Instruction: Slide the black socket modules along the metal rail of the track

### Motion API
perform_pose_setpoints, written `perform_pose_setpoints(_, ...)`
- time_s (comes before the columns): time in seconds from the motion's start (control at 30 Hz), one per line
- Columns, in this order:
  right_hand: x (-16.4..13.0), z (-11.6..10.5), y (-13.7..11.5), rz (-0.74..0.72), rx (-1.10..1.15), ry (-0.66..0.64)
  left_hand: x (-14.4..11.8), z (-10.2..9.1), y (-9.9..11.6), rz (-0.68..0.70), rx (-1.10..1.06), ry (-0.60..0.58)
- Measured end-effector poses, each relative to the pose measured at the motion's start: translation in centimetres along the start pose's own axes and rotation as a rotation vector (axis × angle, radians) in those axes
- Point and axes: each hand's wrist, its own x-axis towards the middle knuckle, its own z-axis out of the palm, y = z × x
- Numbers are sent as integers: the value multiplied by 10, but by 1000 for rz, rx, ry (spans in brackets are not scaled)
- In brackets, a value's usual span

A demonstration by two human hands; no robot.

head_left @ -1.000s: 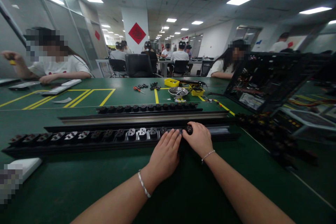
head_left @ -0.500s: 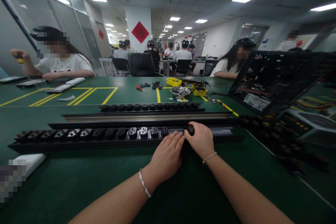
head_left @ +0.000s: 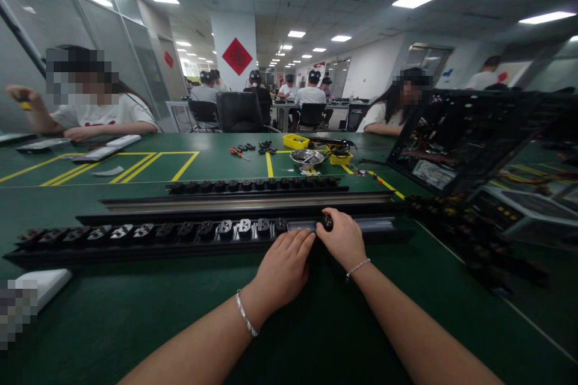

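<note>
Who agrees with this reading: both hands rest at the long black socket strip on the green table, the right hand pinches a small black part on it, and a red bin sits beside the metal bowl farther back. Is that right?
Not quite. The bin beside the metal bowl is yellow, not red, as the head view shows. The rest holds: the left hand and right hand rest at the long black socket strip on the green table, the right hand pinching a small black part.

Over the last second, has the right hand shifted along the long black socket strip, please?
No. The right hand stays on the small black socket module at the same spot on the socket strip, just past the last seated sockets.
</note>
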Motion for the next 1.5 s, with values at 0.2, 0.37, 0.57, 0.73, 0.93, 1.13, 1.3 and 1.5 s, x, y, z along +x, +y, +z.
perform_pose_setpoints(0.2, 1, -1, 1, 21, 65, -18, 0, -1, -1, -1, -23, -3)
perform_pose_setpoints(0.37, 4, -2, 5, 36, 107, -44, 0, 0, -1, 1, -51, -11)
perform_pose_setpoints(0.57, 3, -2, 9, 42, 104, -27, 0, 0, -1, -1, -49, -15)
perform_pose_setpoints(0.73, 1, -2, 7, 26, 58, -16, 0, 0, -1, -4, -51, -26)
perform_pose_setpoints(0.93, 1, -3, 6, 23, 44, -20, 0, 0, -2, -2, -57, -39)
perform_pose_setpoints(1.13, 2, -3, 9, 22, 65, -30, 0, 0, -2, -2, -65, -46)
perform_pose_setpoints(1.3, 2, -6, 10, 33, 76, -44, 0, 0, -2, 0, -67, -51)
perform_pose_setpoints(1.5, 3, -8, 11, 28, 26, -39, 1, 0, -2, 3, -67, -52)
